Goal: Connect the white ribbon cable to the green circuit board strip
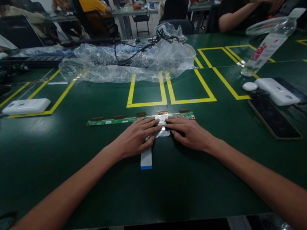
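Observation:
A long, narrow green circuit board (102,121) with brown tabs along its far edge lies on the dark green table. Both hands rest flat at its near edge, right of its middle. My left hand (137,136) has its fingers spread over the board's edge and a shiny silvery piece (162,132). From the right, my right hand (188,129) touches the same piece, fingers apart. The fingertips of the two hands nearly meet. A white flat cable (146,158) with a blue end sticks out toward me from under my left hand.
Crumpled clear plastic wrap (139,61) with black cables lies beyond the board. A white device (27,106) is at left. At right are a phone (274,118), another white device (277,91) and a tilted bottle (270,45). Yellow tape (193,100) marks the table. People sit beyond.

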{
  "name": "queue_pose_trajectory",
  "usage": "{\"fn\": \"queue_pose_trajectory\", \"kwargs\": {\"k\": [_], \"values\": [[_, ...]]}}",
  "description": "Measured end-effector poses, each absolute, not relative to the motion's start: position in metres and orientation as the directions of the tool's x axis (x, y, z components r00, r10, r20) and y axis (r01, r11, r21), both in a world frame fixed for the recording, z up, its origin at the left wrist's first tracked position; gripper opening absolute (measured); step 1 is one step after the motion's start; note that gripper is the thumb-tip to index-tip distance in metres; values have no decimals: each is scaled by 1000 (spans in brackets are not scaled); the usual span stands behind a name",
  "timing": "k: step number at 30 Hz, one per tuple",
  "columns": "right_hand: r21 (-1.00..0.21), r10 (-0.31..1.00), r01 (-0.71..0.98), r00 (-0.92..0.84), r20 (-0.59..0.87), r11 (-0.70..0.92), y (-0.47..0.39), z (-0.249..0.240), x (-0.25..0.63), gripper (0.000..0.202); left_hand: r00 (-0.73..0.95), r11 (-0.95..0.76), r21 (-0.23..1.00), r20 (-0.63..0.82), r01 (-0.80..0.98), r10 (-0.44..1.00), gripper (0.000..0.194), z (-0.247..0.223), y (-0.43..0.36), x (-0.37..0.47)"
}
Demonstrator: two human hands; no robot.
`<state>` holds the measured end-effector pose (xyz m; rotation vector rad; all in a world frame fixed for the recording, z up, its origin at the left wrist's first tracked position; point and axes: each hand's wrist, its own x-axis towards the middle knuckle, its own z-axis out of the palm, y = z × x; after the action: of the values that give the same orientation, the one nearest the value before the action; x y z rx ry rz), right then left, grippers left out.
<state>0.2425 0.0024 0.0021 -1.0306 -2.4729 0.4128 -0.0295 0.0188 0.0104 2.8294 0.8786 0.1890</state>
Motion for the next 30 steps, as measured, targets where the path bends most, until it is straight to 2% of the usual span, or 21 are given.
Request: {"fn": "queue_pose_trajectory", "kwargs": {"k": [9, 15, 19, 24, 30], "values": [[-417, 737, 618, -629, 247, 667, 4, 2, 242, 45, 825, -811, 248, 68, 530, 561, 55, 9, 20, -33], [-467, 747, 590, -590, 308, 659, 8, 4, 242, 34, 751, -789, 379, 282, 484, 596, 38, 1, 30, -32], [-472, 748, 584, -565, 347, 660, 10, 4, 241, 34, 742, -817, 352, 356, 457, 568, 36, -3, 34, -31], [-372, 716, 613, -619, 322, 697, 6, -1, 239, 42, 791, -841, 293, 301, 454, 532, 39, -2, 32, -34], [-369, 710, 610, -645, 283, 701, 4, 2, 240, 44, 808, -827, 307, 225, 471, 544, 43, 2, 29, -38]]}}
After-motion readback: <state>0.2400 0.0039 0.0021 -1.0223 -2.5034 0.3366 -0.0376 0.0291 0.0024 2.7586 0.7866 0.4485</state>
